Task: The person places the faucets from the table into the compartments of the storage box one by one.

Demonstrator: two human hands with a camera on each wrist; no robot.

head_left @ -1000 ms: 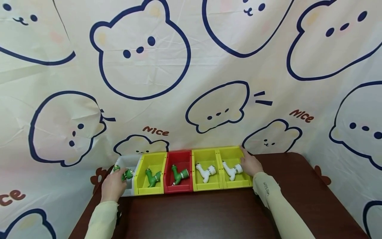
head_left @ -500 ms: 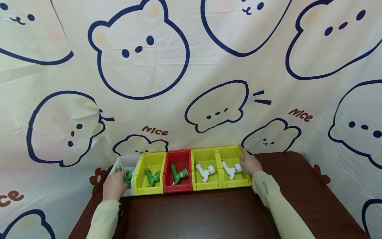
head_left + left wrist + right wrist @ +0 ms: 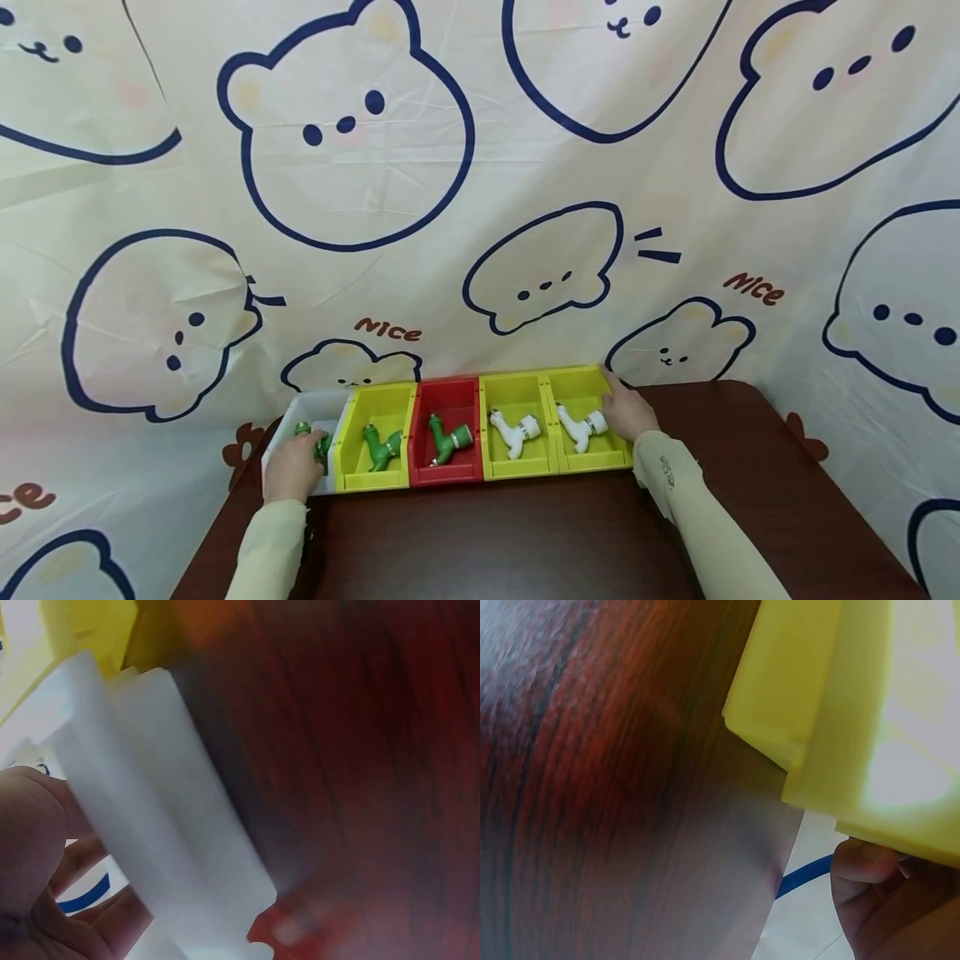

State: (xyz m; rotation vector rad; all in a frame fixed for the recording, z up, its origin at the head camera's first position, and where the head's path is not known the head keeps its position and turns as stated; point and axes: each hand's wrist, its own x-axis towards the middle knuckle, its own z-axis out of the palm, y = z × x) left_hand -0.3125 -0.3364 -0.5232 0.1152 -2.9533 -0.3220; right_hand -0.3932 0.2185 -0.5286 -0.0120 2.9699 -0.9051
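Observation:
My left hand [image 3: 292,468] is at the white bin [image 3: 339,402], fingers round a green plastic tap [image 3: 302,428] that it partly hides. In the left wrist view this hand [image 3: 45,862] shows beside the bin's pale wall [image 3: 142,802]; the tap is out of sight there. My right hand [image 3: 628,412] touches the outer side of the rightmost yellow bin [image 3: 581,382], index finger reaching along it toward the back corner. That bin contains a white tap [image 3: 581,428]. In the right wrist view, bent fingers [image 3: 862,861] lie against the yellow bin's edge.
Joined in the row are a yellow bin [image 3: 389,396] with a green tap [image 3: 382,447], a red bin [image 3: 456,390] with a green tap [image 3: 447,439] and another yellow bin [image 3: 516,385] with a white tap [image 3: 515,433]. They stand on a dark wooden table [image 3: 495,542] against a printed curtain [image 3: 525,183].
My left hand has lowered into the white bin with the green tap, so less of the tap shows. My right hand has stayed at the rightmost bin.

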